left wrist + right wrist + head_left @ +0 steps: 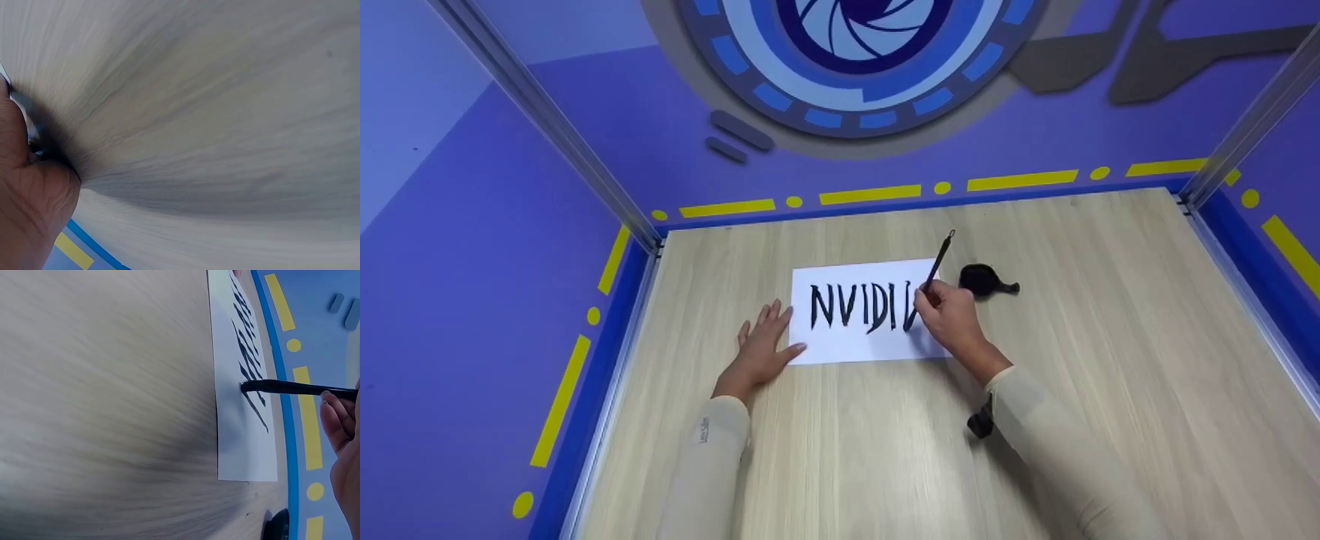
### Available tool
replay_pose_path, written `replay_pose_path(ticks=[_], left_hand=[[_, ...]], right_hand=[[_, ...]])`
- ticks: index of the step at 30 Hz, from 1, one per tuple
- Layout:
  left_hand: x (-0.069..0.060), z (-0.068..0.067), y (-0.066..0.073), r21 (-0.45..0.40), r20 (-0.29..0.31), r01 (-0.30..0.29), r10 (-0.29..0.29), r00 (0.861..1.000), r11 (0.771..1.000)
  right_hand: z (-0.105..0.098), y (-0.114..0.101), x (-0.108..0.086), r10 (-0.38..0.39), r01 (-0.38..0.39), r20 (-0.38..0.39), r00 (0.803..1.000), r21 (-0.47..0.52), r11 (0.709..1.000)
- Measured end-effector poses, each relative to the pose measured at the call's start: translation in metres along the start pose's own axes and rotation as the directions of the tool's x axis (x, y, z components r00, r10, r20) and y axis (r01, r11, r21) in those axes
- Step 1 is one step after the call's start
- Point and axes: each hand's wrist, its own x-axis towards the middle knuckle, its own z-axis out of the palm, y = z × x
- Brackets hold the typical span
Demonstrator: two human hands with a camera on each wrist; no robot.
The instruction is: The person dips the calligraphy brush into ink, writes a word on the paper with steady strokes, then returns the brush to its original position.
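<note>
A white sheet of paper lies on the table with tall black letters reading NVIDI and a slanting stroke after them. Between its fingers my right hand pinches a dark ink brush, looped at its top end. In the right wrist view, the black tip of the brush meets the paper by the last strokes. At the sheet's left edge rests my left hand, fingers spread, thumb lying on the paper. Only part of that left hand shows in the left wrist view.
Just right of the paper sits a small black dish with a short handle. The pale wooden table is bounded by purple walls with yellow markings at the back and sides. A black device hangs under the right wrist.
</note>
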Motion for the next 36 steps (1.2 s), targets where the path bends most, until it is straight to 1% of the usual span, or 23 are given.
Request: replay_pose_path(ticks=[5, 11, 14, 18, 23, 30, 33, 36], left_hand=[[0.000, -0.002, 0.001, -0.003, 0.014, 0.003, -0.003, 1.000, 1.000], [0.002, -0.003, 0.000, -0.001, 0.004, 0.006, -0.006, 1.000, 1.000], [0.002, -0.003, -0.002, 0.010, 0.018, 0.022, -0.022, 1.000, 1.000], [0.002, -0.002, -0.002, 0.010, 0.020, 0.020, -0.021, 1.000, 1.000], [0.002, -0.001, -0.002, 0.000, 0.014, 0.015, -0.015, 1.000, 1.000], [0.001, 0.001, 0.000, 0.011, 0.012, 0.020, -0.020, 1.000, 1.000], [0.000, 0.001, 0.001, 0.011, 0.010, 0.018, -0.018, 1.000, 1.000], [0.001, 0.001, 0.000, 0.011, 0.015, 0.022, -0.022, 1.000, 1.000]], right_hand=[[-0.007, -0.001, 0.005, 0.005, -0.005, -0.030, 1.000, -0.012, 1.000], [-0.016, -0.003, 0.015, 0.065, -0.065, -0.082, 0.995, 0.003, 0.998], [-0.018, -0.002, 0.020, 0.097, -0.098, -0.073, 0.993, -0.014, 0.995], [-0.015, 0.002, 0.024, 0.125, -0.126, -0.037, 0.992, -0.036, 0.991], [-0.010, 0.008, 0.026, 0.108, -0.108, -0.020, 0.994, -0.042, 0.993], [-0.006, 0.014, 0.025, 0.099, -0.099, -0.006, 0.995, -0.049, 0.994], [-0.005, 0.015, 0.025, 0.072, -0.073, -0.009, 0.997, -0.061, 0.995], [-0.003, 0.016, 0.024, 0.023, -0.024, -0.020, 1.000, -0.085, 0.996]])
